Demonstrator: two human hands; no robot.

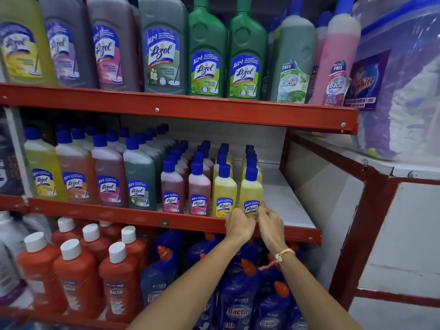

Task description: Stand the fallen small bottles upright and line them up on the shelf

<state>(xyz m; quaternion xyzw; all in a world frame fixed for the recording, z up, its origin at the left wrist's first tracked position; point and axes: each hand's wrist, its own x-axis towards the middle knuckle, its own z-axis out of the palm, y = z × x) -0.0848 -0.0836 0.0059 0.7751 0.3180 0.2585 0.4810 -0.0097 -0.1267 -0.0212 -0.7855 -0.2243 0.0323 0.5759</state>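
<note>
Fingertips of both hands are pressing against the base of a small yellow bottle (251,194) at the front edge of the middle shelf (289,211) — the left hand (239,225) is curling around its lower left side, the right hand (270,222) is closing on its lower right, so the bottle is being grasped between them. It is standing upright under a blue cap, its label facing out, at the head of the rightmost row of small bottles. Just beside it on the left, a second yellow bottle (224,190) is fronting its own row, and two small pink bottles (185,189) are leading theirs further left; every one visible is upright. A pale thread bracelet (283,254) is circling the right wrist, both forearms reaching up from the lower edge of the view.

To the right of the held bottle the white shelf surface is lying bare all the way to the shelf's right end and its red side frame (371,210) — open room at that front right corner. Larger bottles (108,179) are filling the shelf's left half. The red front lip (142,214) is running just under the hands, with dark blue bottles (238,303) crowding the shelf below.
</note>
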